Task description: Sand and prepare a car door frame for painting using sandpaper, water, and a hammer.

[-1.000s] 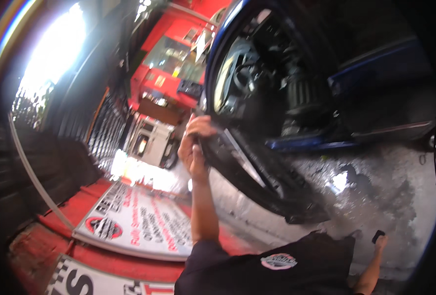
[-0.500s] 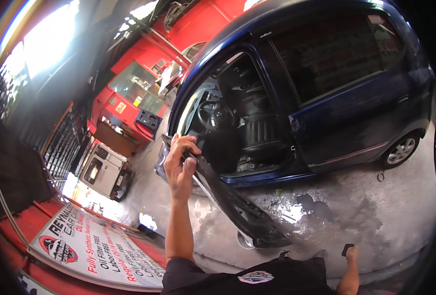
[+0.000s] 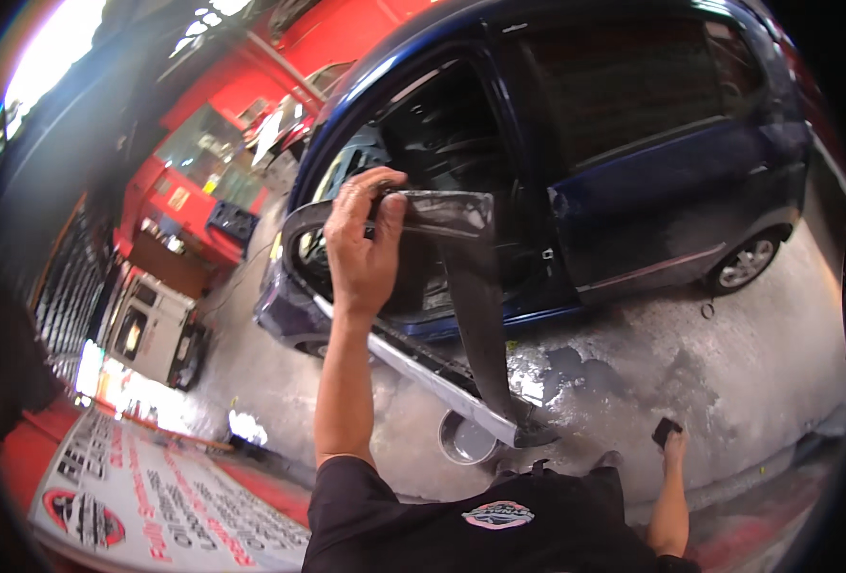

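Note:
My left hand (image 3: pixel 364 246), raised in front of the car, is closed around the upper end of a long, curved, dark grey car bumper (image 3: pixel 477 306). The bumper hangs slanting down, its lower end close to the floor near my feet. Down at my right side, my right hand (image 3: pixel 674 445) grips a small black block (image 3: pixel 666 430), whose exact kind is too small to tell. Behind the bumper stands a dark blue car (image 3: pixel 633 224) with its front door opening exposed and the seat area visible inside.
A round bucket (image 3: pixel 467 441) of greyish liquid stands beside the bumper's lower end. Wet patches (image 3: pixel 585 372) mark the concrete floor. A large white sign (image 3: pixel 156 497) is at the lower left, and a white van (image 3: pixel 151 329) is parked farther left. A dark door panel (image 3: pixel 232 222) leans by the red wall.
My left hand has lifted the bumper and turned it, so more of its curved, hollow shape shows. The bucket has come into fuller view. My right hand, still holding the block, appears higher in the picture.

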Available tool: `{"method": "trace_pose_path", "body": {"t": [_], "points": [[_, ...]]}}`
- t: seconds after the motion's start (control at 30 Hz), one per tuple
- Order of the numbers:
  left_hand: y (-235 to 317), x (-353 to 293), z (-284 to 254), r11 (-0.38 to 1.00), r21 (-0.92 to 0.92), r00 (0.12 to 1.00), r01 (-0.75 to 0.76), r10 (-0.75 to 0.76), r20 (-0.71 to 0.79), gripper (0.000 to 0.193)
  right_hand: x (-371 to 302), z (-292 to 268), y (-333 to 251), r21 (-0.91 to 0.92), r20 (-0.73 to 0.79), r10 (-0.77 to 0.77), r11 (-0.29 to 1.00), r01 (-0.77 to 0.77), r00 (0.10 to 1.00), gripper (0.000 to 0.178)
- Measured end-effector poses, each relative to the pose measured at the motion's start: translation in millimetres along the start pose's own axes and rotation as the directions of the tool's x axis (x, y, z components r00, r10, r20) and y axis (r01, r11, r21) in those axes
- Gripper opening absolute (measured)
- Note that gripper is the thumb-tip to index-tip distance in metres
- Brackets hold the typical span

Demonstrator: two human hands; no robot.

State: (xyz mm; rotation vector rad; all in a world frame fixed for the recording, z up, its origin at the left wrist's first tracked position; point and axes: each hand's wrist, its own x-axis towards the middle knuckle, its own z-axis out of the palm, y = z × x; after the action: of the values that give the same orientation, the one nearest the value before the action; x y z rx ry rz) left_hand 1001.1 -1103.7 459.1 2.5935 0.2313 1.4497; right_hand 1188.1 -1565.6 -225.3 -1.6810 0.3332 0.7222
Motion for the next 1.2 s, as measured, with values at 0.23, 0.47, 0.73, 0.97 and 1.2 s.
{"method": "trace_pose_path", "body": {"t": [0.23,0.47,0.73,0.97,1.2], "points": [[-88,7,-17,0.990,-0.115,0.997,-0.080,0.077,-0.026,0.022,-97,75,-112,0.381,-0.140,-0.486,0.778,0.500,0.863,0.053],[-101,16,-18,0.977,-0.102,0.982,-0.189,0.188,-0.017,0.034,-364,192,-343,-0.384,-0.316,-0.946,0.200,0.901,0.076,0.051],[-130,37,-49,0.983,-0.086,0.958,-0.161,0.177,0.225,0.056,-471,242,-450,-0.800,0.077,-0.916,-0.293,0.524,-0.395,0.070],[-155,33,-36,0.991,-0.016,0.981,-0.132,0.133,0.139,0.063,-434,274,-491,-0.883,0.315,-0.886,-0.405,0.238,-0.340,0.052],[-170,38,-22,0.994,0.035,0.992,-0.106,0.103,0.076,0.063,-411,339,-496,-0.841,0.405,-0.822,-0.507,0.190,-0.399,0.048]]}}
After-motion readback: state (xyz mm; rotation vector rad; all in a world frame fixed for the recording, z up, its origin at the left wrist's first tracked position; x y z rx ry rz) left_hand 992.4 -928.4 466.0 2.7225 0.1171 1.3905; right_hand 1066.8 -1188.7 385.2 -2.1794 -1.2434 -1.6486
